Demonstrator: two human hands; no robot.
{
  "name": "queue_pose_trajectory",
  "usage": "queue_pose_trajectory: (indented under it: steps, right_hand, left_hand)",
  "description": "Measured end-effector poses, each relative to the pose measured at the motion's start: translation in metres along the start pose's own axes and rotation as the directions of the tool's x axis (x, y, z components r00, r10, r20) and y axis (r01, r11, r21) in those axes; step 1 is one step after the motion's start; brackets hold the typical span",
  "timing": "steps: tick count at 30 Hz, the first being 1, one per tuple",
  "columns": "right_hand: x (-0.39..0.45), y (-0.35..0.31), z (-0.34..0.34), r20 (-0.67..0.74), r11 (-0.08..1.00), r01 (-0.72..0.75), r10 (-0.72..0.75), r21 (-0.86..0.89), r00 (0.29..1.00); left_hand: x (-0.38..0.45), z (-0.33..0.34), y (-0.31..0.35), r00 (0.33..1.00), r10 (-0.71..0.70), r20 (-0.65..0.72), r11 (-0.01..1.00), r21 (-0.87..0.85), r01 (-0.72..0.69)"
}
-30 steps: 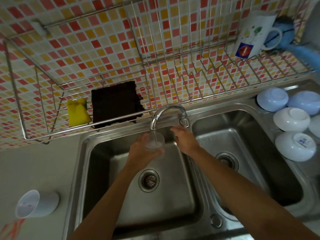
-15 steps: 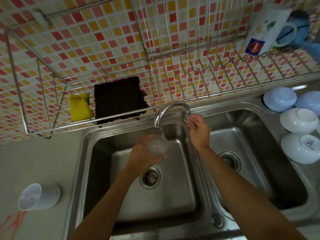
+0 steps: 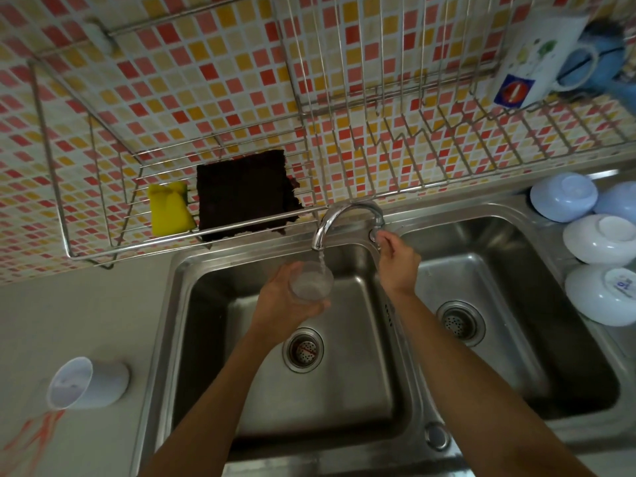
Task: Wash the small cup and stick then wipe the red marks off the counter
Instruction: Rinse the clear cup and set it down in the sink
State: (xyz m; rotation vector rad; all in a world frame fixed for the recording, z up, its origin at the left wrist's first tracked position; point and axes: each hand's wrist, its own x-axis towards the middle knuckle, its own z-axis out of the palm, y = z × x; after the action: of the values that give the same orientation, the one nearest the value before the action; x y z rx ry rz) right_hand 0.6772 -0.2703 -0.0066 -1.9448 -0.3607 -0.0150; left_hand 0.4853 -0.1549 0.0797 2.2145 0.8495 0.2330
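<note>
My left hand (image 3: 284, 304) holds a small clear cup (image 3: 311, 281) upright under the tap (image 3: 339, 220), over the left sink basin (image 3: 344, 401). A thin stream of water runs into the cup. My right hand (image 3: 395, 258) is up at the tap handle (image 3: 375, 232), fingers pinched around it. A red stick (image 3: 304, 349) lies across the left drain strainer. Red marks (image 3: 34, 435) streak the grey counter at the bottom left, just below a white cup (image 3: 86, 383) that lies on its side.
A wire rack (image 3: 103, 215) on the tiled wall holds a yellow sponge (image 3: 169, 212) and a dark cloth (image 3: 244, 194); a white mug (image 3: 537, 60) sits at its right end. Several upturned bowls (image 3: 599, 239) stand right of the right basin (image 3: 516, 304).
My right hand rose from beside the cup to the tap handle. Water still runs into the cup, which stays under the spout. The view shifted slightly left.
</note>
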Motion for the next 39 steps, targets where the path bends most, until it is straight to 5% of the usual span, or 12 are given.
queue_pose_trajectory:
  steps: [4,10,14,24,30,39]
  right_hand:
    - [0.002,-0.003,-0.007,0.061,0.999,0.02,-0.018,-0.046,0.998]
    - [-0.019,-0.029,-0.032,0.149,0.982,-0.145,0.163,-0.125,0.975]
    - [-0.086,-0.025,-0.05,0.264,0.967,-0.013,0.082,-0.254,0.961]
    - [-0.251,0.019,-0.04,0.56,0.85,0.076,0.273,-0.521,0.782]
    - [-0.27,0.011,-0.039,0.548,0.803,0.193,0.188,-0.563,0.815]
    - [-0.275,0.014,-0.036,0.535,0.783,0.246,0.129,-0.571,0.835]
  left_hand:
    - [-0.003,-0.002,-0.002,1.0,-0.021,-0.014,0.999,-0.035,0.021]
    - [-0.01,-0.007,-0.012,0.991,-0.127,0.034,0.982,-0.139,0.131]
    - [-0.031,-0.01,-0.021,0.991,-0.124,0.044,0.973,-0.189,0.13]
    - [-0.106,0.004,-0.092,0.944,-0.197,0.264,0.979,0.108,0.174]
    - [-0.132,0.016,-0.128,0.927,-0.19,0.323,0.926,0.372,0.06]
    - [-0.156,0.028,-0.138,0.945,0.031,0.327,0.65,0.711,-0.268]
